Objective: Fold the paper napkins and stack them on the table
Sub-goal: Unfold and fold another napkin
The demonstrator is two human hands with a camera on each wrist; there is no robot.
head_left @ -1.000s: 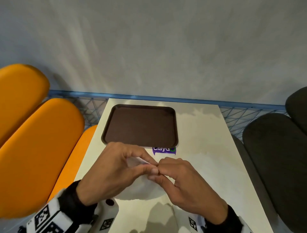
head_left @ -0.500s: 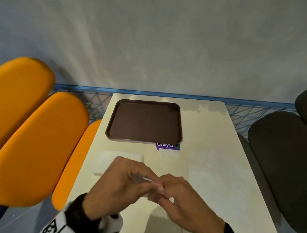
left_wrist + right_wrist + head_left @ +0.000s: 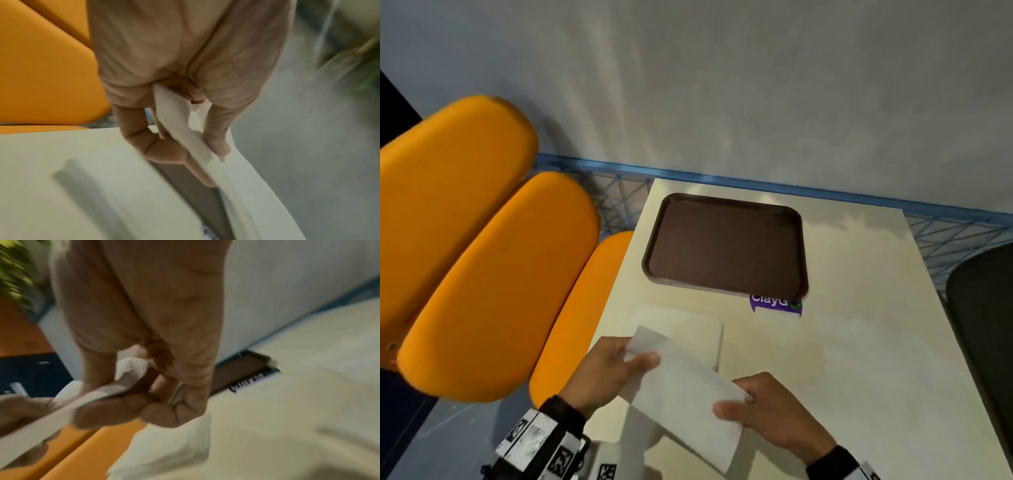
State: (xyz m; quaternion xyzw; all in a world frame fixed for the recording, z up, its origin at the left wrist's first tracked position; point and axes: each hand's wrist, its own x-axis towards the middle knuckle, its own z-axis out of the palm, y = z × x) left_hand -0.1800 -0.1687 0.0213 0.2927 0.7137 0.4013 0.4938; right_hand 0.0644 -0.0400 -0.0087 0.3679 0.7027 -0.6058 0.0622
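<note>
Napkin paper (image 3: 685,394) stretches as a long white strip between the two hands, raised above the near part of the cream table (image 3: 859,359) and slanting from far left to near right. At the strip's far end the left hand (image 3: 602,373) pinches it, thumb on top and fingers curled beneath; the left wrist view shows the paper running between thumb and curled fingers (image 3: 164,152). At the near end the right hand (image 3: 774,414) grips the other edge, thumb pressed on the upper face and fingers closed under it, which the right wrist view confirms though it is blurred. Beyond the held strip, a second white napkin (image 3: 681,329) lies flat on the table, just beside the left hand and partly hidden by the raised paper. Farther back sits a dark brown tray (image 3: 726,246), with a purple sticker (image 3: 775,303) at its near right corner. Orange seat cushions (image 3: 493,274) stand to the left of the table.
</note>
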